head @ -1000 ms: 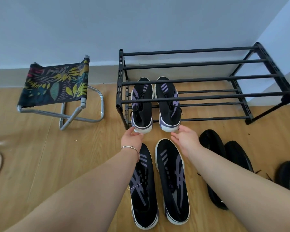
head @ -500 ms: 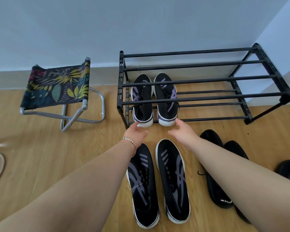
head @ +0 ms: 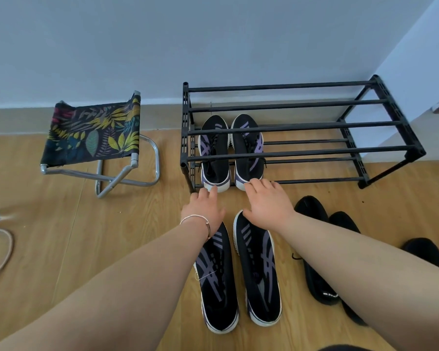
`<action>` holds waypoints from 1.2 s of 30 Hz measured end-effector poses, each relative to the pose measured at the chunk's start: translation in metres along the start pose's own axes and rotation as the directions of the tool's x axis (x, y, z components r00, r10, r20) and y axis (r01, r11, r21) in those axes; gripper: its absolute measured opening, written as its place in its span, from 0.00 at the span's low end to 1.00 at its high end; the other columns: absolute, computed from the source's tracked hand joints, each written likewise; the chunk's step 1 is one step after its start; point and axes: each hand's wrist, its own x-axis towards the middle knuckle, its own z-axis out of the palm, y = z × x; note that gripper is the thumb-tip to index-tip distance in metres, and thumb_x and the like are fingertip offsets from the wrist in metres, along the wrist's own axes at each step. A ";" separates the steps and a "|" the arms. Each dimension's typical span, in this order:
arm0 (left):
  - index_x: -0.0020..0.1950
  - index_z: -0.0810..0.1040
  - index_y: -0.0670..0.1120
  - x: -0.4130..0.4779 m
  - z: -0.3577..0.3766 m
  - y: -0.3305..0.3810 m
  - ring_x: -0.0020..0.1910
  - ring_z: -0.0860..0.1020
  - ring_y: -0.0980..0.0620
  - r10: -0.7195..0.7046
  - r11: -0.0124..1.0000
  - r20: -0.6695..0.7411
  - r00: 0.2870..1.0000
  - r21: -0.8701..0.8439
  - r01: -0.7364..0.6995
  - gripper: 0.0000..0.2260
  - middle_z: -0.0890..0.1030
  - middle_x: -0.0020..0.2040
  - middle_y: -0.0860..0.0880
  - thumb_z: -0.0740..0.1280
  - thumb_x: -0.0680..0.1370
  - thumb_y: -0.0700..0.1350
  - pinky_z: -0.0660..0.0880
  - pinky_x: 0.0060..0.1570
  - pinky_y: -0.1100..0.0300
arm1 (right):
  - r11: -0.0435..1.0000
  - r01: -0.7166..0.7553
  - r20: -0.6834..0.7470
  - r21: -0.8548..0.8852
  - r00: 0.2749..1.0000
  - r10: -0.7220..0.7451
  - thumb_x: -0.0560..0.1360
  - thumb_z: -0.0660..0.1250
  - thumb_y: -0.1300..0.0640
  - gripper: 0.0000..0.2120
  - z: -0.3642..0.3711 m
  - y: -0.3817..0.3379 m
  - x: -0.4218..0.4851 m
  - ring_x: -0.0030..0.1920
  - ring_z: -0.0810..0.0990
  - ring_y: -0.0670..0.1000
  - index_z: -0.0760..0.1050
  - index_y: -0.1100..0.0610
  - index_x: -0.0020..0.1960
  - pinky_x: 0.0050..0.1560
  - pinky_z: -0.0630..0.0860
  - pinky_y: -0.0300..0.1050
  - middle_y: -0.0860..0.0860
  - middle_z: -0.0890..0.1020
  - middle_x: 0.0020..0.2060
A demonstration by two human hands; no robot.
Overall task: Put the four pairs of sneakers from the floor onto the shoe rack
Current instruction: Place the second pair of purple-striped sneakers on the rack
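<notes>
Both our hands lie open — left hand (head: 205, 208) and right hand (head: 266, 201) fingertips touching the racked sneakers' (head: 230, 153) heels at twelve o'clock on the shoe rack (head: 302, 126); shoving unevenly could skew them — three pairs wait.

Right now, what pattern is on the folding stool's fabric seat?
In the head view, the folding stool's seat is black with colourful tropical leaves.

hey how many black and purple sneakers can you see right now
4. Two black and purple sneakers sit on the black shoe rack's bottom shelf; two lie on the wooden floor. None appear hidden.
</notes>
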 end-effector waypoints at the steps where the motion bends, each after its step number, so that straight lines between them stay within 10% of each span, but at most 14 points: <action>1: 0.79 0.55 0.49 -0.006 0.002 0.000 0.69 0.68 0.43 0.021 0.998 -0.048 0.999 0.065 -0.017 0.30 0.67 0.73 0.46 0.57 0.80 0.57 0.73 0.60 0.48 | 0.999 0.027 -0.025 -0.023 0.999 -0.028 0.76 0.61 0.45 0.29 -0.001 -0.002 -0.003 0.68 0.72 0.58 0.68 0.58 0.72 0.70 0.67 0.58 0.55 0.74 0.68; 12: 0.77 0.59 0.46 -0.054 0.027 -0.015 0.70 0.66 0.41 0.048 0.952 -0.144 0.988 0.307 -0.002 0.28 0.65 0.74 0.43 0.56 0.81 0.58 0.69 0.65 0.45 | 0.979 0.115 -0.051 -0.167 0.991 -0.125 0.80 0.61 0.47 0.26 0.016 -0.001 -0.051 0.59 0.77 0.61 0.70 0.63 0.70 0.57 0.75 0.55 0.58 0.79 0.61; 21: 0.70 0.63 0.46 -0.107 0.079 -0.031 0.61 0.73 0.42 -0.310 0.941 0.169 0.936 -0.086 0.327 0.23 0.71 0.65 0.43 0.55 0.81 0.58 0.75 0.51 0.50 | 0.999 -0.031 0.161 -0.045 0.986 0.038 0.83 0.54 0.42 0.27 0.077 -0.003 -0.113 0.60 0.77 0.59 0.68 0.61 0.73 0.54 0.76 0.53 0.57 0.78 0.63; 27: 0.73 0.64 0.43 -0.130 0.106 -0.032 0.57 0.79 0.40 -0.383 0.682 0.404 0.831 -0.483 0.550 0.23 0.77 0.63 0.40 0.59 0.82 0.54 0.76 0.56 0.48 | 0.974 -0.219 0.262 0.056 0.945 0.197 0.84 0.49 0.41 0.22 0.097 -0.012 -0.132 0.46 0.79 0.55 0.69 0.57 0.61 0.41 0.75 0.48 0.54 0.81 0.50; 31: 0.76 0.63 0.45 -0.131 0.112 -0.028 0.61 0.78 0.40 -0.410 0.517 0.454 0.791 -0.599 0.612 0.24 0.78 0.65 0.41 0.61 0.82 0.51 0.75 0.56 0.52 | 0.834 -0.469 0.354 0.292 0.863 0.361 0.85 0.51 0.47 0.17 0.107 -0.018 -0.131 0.38 0.79 0.54 0.68 0.59 0.61 0.37 0.76 0.50 0.52 0.79 0.40; 36: 0.73 0.69 0.43 -0.129 0.116 -0.027 0.62 0.77 0.42 -0.423 0.453 0.470 0.775 -0.631 0.630 0.25 0.78 0.65 0.42 0.68 0.78 0.51 0.73 0.55 0.54 | 0.512 -0.684 0.557 0.519 0.725 0.404 0.84 0.58 0.47 0.25 0.113 -0.011 -0.132 0.64 0.78 0.59 0.65 0.60 0.75 0.61 0.74 0.51 0.58 0.78 0.66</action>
